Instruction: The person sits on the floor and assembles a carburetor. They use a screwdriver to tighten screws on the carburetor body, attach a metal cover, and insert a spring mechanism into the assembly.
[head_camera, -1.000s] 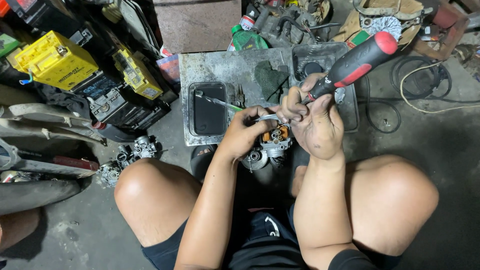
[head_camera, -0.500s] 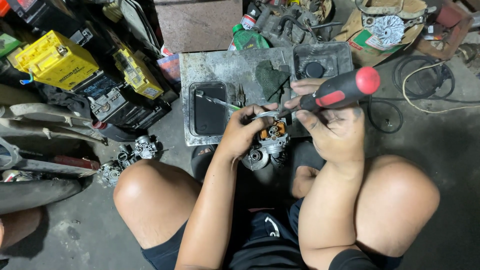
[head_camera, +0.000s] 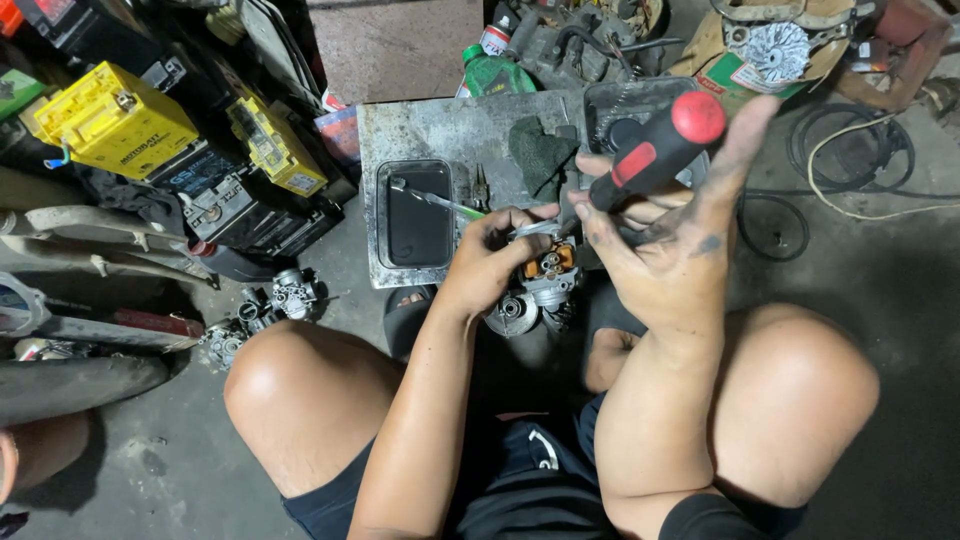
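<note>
Red-and-black ribbed screwdriver (head_camera: 655, 150) in right hand (head_camera: 665, 250), metal carburetor (head_camera: 535, 285) in left hand (head_camera: 490, 255)

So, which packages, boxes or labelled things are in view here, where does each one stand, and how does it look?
Yellow battery: far left on the floor, box shape, yellow top with dark print.
Black battery: right below it, black case with a pale label.
Small yellow battery: left of the metal tray, narrow, tilted.
Green bottle: behind the tray, lying down.
Carton: top right, brown with a green patch.
</note>
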